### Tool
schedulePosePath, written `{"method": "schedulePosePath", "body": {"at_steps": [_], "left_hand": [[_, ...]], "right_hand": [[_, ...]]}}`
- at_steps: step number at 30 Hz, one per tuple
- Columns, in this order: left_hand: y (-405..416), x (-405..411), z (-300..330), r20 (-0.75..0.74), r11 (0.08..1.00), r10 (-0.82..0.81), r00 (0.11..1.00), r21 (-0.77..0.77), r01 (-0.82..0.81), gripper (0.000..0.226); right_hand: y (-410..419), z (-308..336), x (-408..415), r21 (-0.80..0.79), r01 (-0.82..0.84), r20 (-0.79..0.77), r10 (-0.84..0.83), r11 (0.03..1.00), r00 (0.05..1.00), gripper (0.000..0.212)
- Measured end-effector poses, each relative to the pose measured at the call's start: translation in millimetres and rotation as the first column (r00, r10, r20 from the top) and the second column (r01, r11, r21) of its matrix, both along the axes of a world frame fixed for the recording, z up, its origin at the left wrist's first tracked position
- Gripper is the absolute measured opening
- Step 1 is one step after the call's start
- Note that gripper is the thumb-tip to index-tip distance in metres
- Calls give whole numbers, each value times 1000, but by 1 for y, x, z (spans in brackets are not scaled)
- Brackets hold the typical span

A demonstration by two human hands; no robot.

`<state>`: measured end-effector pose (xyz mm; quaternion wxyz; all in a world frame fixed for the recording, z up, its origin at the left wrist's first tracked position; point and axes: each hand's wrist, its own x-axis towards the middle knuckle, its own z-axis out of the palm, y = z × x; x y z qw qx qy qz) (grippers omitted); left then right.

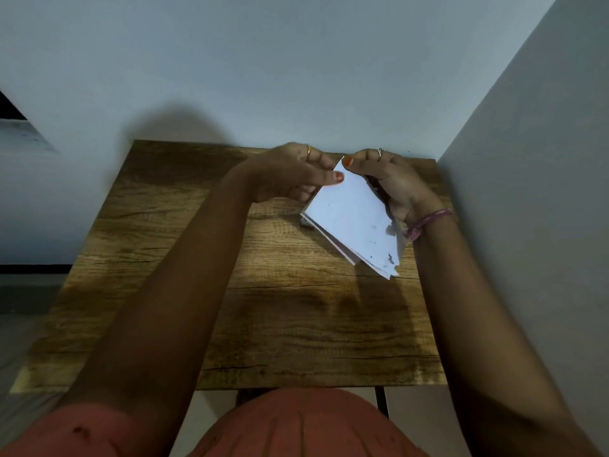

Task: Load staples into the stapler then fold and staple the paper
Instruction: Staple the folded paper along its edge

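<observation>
A folded white paper (354, 219) with dark smudges is held up over the far right part of the wooden table (184, 245). My left hand (296, 173) pinches its upper left edge between thumb and fingers. My right hand (392, 179) grips its top corner and right side. A dark object, possibly the stapler (374, 184), shows between the paper and my right palm; I cannot tell what it is. A small grey thing (304, 222) peeks out on the table just under the paper's lower left corner.
The table stands against a pale wall (296, 61), with a second wall (527, 159) close along its right side. A black table leg (382, 400) shows below the near edge.
</observation>
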<state>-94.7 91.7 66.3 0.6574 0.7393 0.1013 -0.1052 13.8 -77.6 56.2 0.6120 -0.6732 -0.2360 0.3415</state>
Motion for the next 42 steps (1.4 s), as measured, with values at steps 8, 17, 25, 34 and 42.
{"method": "schedulePosePath", "body": {"at_steps": [8,17,25,34,42], "left_hand": [[-3,12,-3,149,962,266,952,-102,-253,29],[-7,11,1,64,942,330,942,48,-333,14],[-18,17,-3,291,700,409,865,508,-502,28],[-9,16,-15,411,633,431,804,497,-593,19],[-15,23,-9,447,666,291,846,540,-514,17]], "right_hand": [[-1,1,-2,28,-12,1,12,1000,1000,5],[-3,-3,-2,-49,-67,49,70,997,996,41],[-10,-11,3,-163,-55,192,86,985,978,17],[-59,-46,-9,-211,6,125,21,977,992,30],[-53,-27,3,-343,-102,218,185,934,958,17]]}}
